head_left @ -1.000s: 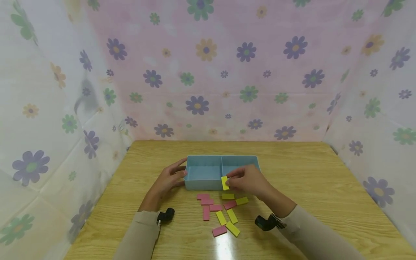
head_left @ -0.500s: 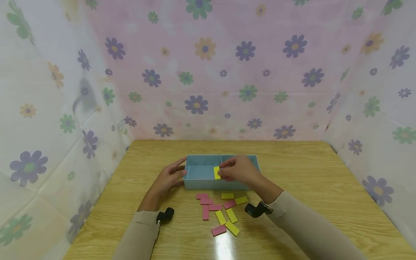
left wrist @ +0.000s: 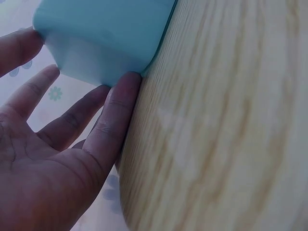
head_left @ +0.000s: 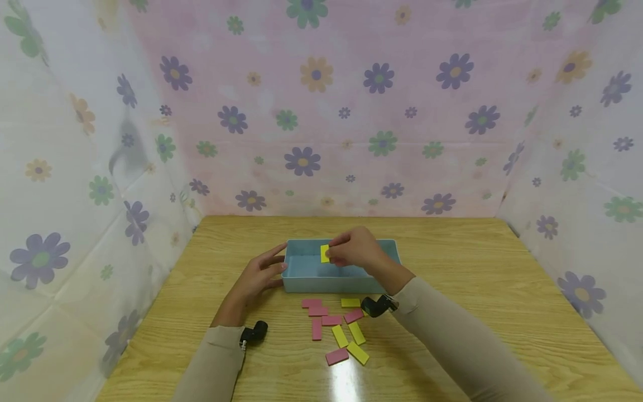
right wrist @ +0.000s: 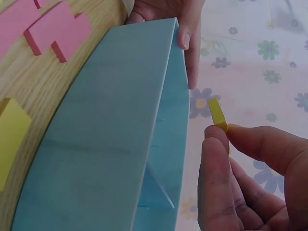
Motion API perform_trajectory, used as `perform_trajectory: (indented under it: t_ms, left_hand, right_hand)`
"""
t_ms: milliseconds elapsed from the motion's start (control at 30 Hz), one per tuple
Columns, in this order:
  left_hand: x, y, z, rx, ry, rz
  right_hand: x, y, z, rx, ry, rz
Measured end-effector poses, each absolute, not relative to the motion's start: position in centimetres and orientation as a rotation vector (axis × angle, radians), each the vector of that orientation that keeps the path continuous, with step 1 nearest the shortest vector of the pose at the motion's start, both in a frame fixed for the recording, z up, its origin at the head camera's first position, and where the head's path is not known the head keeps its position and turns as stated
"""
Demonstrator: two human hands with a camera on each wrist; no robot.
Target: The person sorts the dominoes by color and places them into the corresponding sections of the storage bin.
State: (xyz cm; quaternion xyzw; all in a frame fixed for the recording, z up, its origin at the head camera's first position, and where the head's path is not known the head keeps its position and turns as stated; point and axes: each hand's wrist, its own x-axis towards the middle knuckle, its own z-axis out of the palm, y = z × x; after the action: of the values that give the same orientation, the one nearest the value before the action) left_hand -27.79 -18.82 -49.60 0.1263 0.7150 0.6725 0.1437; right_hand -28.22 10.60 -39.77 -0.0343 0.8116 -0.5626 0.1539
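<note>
A light blue box point(head_left: 311, 285) with a divider point(right wrist: 158, 190) inside stands on the table. My right hand point(head_left: 359, 251) pinches a small flat yellow block point(head_left: 324, 253) between thumb and fingertips, held upright above the box's left compartment. In the right wrist view, this yellow block point(right wrist: 218, 114) is in the air, apart from the box walls. At the box's left end, my left hand point(head_left: 255, 279) touches the outer wall with fingers spread and fairly straight. The left wrist view has those fingertips on the box point(left wrist: 96, 48). In the head view my right hand hides the divider.
Several pink blocks point(head_left: 316, 328) and yellow blocks point(head_left: 356, 333) lie scattered on the wooden table point(head_left: 452, 268) in front of the box. One yellow block is partly covered by the right wrist camera point(head_left: 379, 306). Flowered cloth point(head_left: 346, 145) encloses the table's back and sides.
My right hand has moved left and away from me with the yellow block, from the box's front wall to above the left compartment. My left hand has stayed at the box's end.
</note>
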Motion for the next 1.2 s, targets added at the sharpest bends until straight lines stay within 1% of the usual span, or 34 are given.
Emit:
perform_trajectory:
  t_ms: [267,533,833,1200]
  left_hand:
    - [-27.8,-18.8,-49.6,0.357,2.065,1.931]
    - [-27.9,-18.6,-49.3,0.296,2.061,1.928]
    - [-27.6,-18.4,-47.9,0.269,2.122,1.845]
    - [-27.4,-17.9,-46.7,0.332,2.217,1.735]
  right_hand:
    - [-29.6,9.3,-39.7,-0.069,2.298,-1.618]
    - [-30.4,7.6,-40.2,-0.034,2.325,-1.586]
    - [-30.9,5.7,-41.3,-0.023,2.341,-1.557]
    - [-30.8,3.9,-42.1,-0.055,2.359,-1.518]
